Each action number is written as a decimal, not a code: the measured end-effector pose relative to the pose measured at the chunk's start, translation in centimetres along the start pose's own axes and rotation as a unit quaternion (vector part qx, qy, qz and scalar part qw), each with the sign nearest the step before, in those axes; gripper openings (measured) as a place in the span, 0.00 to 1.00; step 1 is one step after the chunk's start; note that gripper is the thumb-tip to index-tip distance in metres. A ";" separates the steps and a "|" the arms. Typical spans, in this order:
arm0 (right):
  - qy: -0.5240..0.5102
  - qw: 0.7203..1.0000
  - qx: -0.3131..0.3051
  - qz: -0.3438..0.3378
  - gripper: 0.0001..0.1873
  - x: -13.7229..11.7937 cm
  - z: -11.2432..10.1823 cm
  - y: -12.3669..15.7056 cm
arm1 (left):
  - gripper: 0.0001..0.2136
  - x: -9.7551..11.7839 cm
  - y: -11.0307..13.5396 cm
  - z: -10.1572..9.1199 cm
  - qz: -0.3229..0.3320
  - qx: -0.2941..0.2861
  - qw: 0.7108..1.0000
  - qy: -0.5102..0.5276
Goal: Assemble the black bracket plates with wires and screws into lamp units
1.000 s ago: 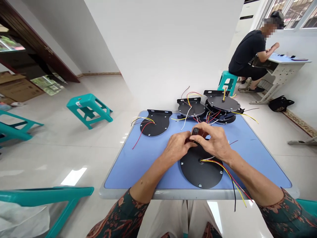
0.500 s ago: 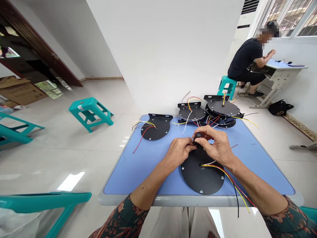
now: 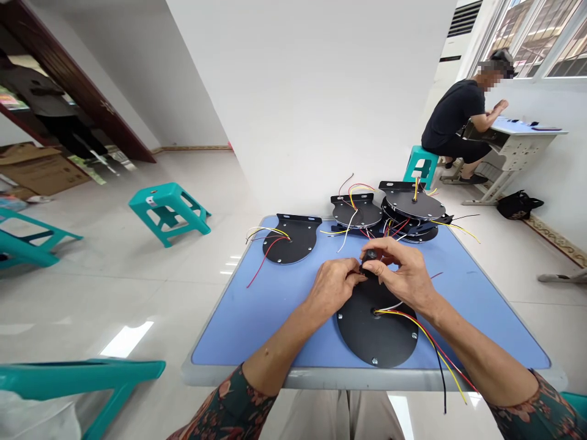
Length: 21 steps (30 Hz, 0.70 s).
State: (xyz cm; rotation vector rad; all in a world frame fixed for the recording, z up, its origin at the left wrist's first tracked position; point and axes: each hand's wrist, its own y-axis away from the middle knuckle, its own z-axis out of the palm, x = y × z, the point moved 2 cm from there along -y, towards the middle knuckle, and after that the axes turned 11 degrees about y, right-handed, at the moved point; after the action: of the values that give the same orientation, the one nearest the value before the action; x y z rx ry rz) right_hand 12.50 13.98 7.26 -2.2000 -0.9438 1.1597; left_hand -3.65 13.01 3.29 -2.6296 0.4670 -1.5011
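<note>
Since last look, new: a person (image 3: 41, 101) standing in the doorway, far L. At my end, R hand (image 3: 406, 278) stays pinched on a small black cylindrical part (image 3: 370, 254), L hand (image 3: 332, 287) closed against it from the other side; neither has released. Part sits just above the far rim of a round black mounting plate (image 3: 376, 333), near the front edge of the blue worktop (image 3: 238, 330), w/ red, yellow and black wires (image 3: 426, 342) trailing off that edge. More plates (image 3: 413, 205) piled by far edge.
</note>
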 end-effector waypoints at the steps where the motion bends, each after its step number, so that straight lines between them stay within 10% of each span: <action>1: -0.011 1.000 -0.008 -0.009 0.09 0.0 0.0 0.0 | 0.05 0.0 0.0 0.0 -0.001 0.000 1.000 -0.001; 21: -0.022 0.999 0.017 0.029 0.05 0.0 -0.3 0.2 | 0.04 0.1 0.0 0.1 0.002 0.011 0.999 0.038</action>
State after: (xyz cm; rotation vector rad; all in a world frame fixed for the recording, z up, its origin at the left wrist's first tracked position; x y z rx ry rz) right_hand 12.83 13.83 7.33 -2.1966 -0.8757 1.2461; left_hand -3.47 12.95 3.34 -2.5616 0.4580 -1.6005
